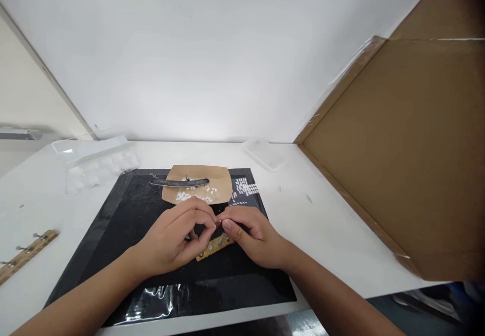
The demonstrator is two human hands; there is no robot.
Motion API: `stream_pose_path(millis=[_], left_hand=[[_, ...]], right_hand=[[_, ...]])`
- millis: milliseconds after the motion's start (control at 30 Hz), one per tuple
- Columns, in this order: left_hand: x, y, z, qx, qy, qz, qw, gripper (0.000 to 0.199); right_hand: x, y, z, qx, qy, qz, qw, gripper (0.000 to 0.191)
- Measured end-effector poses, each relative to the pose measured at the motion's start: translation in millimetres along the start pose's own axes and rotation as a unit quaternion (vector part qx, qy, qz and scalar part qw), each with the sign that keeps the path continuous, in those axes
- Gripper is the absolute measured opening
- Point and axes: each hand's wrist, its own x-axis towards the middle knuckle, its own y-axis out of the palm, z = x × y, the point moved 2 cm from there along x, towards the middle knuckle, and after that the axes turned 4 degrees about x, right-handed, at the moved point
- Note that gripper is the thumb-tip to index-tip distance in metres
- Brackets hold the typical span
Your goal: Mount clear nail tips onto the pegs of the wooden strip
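Over the black mat [125,235], my left hand [182,232] and my right hand [252,232] meet at the fingertips. Each is closed in a pinch around something small and dark between them, too tiny to make out. Just below the fingers lies a yellowish wooden strip [214,246] with small metal pieces on it, partly covered by my hands. Behind them a tan paper sheet [222,177] bears small white pieces [185,195] and a dark curved bar [180,182].
More white pieces [246,186] lie at the mat's back right. A clear container of white packets [102,166] stands back left, a shallow translucent tray [267,155] behind. Another wooden strip with metal posts [28,255] is far left. Cardboard [409,149] rises on the right.
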Motion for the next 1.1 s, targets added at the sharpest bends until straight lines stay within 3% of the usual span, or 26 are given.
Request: stream_pose_path(millis=[267,467,567,700,867,1100], left_hand=[[7.4,-1.8,0.1,0.057,-0.003,-0.092,0.994,0.017],[5.2,-10.8,17.5,0.129,-0.07,-0.135,0.98,0.011],[3.5,-17.8,29.4,0.175,-0.074,-0.126,0.974,0.01],[1.9,-24.0,46.0,0.205,-0.127,-0.094,0.966,0.012],[2.4,-27.1,59.7,0.203,-0.188,-0.084,0.957,0.018],[0.3,-26.8,67.8,0.231,-0.211,-0.076,0.947,0.019]], right_hand=[[-0.6,-2.6,0.1,-0.014,0.012,-0.023,1.0,0.024],[0.4,-3.1,1.7,-0.047,0.034,-0.056,0.997,0.018],[-0.5,-2.4,-0.1,-0.045,0.052,-0.081,0.994,0.016],[-1.6,-1.7,-2.8,-0.041,0.066,-0.118,0.99,0.014],[-1.9,0.4,-3.7,-0.077,0.07,-0.099,0.99,0.016],[-4.1,5.2,-5.6,-0.145,0.049,-0.073,0.986,0.022]])
